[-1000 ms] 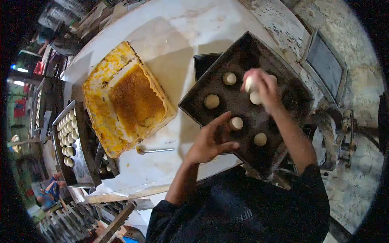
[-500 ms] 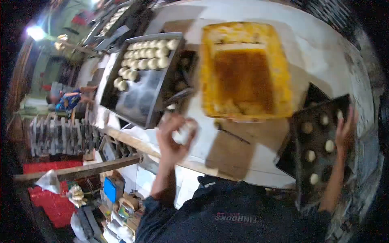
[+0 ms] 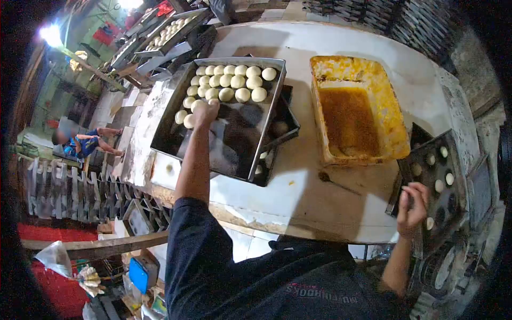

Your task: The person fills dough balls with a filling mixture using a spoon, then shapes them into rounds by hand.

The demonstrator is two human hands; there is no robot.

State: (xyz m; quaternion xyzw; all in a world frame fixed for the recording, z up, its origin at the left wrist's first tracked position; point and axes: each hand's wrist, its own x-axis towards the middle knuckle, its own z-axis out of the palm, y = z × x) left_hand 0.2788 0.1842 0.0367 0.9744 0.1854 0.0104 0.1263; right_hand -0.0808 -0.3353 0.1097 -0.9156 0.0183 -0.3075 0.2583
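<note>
My left hand [image 3: 205, 113] reaches into a deep metal tray [image 3: 254, 152] with rows of pale round dough balls [image 3: 225, 94]. Its fingers are closed around a dough ball [image 3: 196, 105] at the near end of the rows, partly covered by the hand. On the right, my right hand [image 3: 413, 209] hovers by the edge of a dark baking tray [image 3: 457, 205] with several spaced dough balls [image 3: 439, 185]. Those fingers are curled together, and whatever they may hold is hidden.
A yellow-smeared tub [image 3: 397, 114] with brown liquid stands on the white table [image 3: 298, 208]. A thin-handled tool [image 3: 338, 184] lies before it. Another tray sits beneath the dough tray. More filled trays [image 3: 173, 34] stand at the back left; a person [image 3: 88, 144] sits beyond.
My left hand has moved up and left, from beside the deep tray to the dough balls inside it. My right hand has drawn back from the dark tray's far side, its fingers now curled.
</note>
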